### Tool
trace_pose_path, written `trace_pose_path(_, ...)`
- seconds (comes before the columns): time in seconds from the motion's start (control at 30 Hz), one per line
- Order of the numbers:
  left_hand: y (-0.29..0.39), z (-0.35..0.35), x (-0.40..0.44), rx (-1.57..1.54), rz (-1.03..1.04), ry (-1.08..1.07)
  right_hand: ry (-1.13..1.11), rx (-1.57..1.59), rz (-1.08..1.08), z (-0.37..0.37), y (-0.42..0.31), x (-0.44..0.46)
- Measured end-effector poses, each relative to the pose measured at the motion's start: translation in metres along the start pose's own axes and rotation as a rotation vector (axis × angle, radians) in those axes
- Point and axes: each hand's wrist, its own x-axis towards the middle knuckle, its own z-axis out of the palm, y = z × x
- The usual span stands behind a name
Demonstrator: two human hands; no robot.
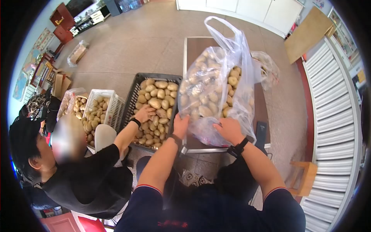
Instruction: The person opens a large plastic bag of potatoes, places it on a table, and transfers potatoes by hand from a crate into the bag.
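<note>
A large clear plastic bag (216,83) full of potatoes lies on a low brown table (196,43), its handles standing up at the far end. My left hand (181,126) is closed on the near left side of the bag, beside the crate; its fingertips are partly hidden. At the near right, my right hand (230,130) grips the bag's bunched plastic, with a dark band on the wrist. Left of the table stands a black crate (129,101) filled with potatoes (154,103). Another person's hand (145,113) rests on those potatoes.
A person in black (83,178) sits close on my left. Beyond the black crate are a white crate (114,110) of potatoes and another bag. A dark phone-like object (261,131) lies at the table's right edge. A wooden stool (303,178) stands near the white radiator (332,112).
</note>
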Motion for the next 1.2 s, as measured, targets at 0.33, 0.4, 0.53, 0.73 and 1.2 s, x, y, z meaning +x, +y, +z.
trace_pose_path(0.33,-0.011,0.014,-0.012,0.495,0.186,0.053,-0.157,0.067,-0.18,-0.033,-0.007,-0.029)
trace_pose_path(0.4,-0.005,0.019,-0.02,0.556,0.19,0.09,-0.184,0.089,-0.201,-0.041,-0.01,-0.037)
trace_pose_path(0.53,0.01,0.022,-0.037,0.601,0.163,0.023,-0.191,0.182,-0.245,-0.051,-0.019,-0.052)
trace_pose_path(0.73,-0.003,0.028,-0.041,0.607,0.242,-0.009,-0.25,0.299,-0.229,-0.082,-0.029,-0.054)
trace_pose_path(1.2,-0.017,-0.002,-0.05,0.812,0.167,-0.03,-0.243,0.392,-0.042,-0.055,-0.024,-0.058)
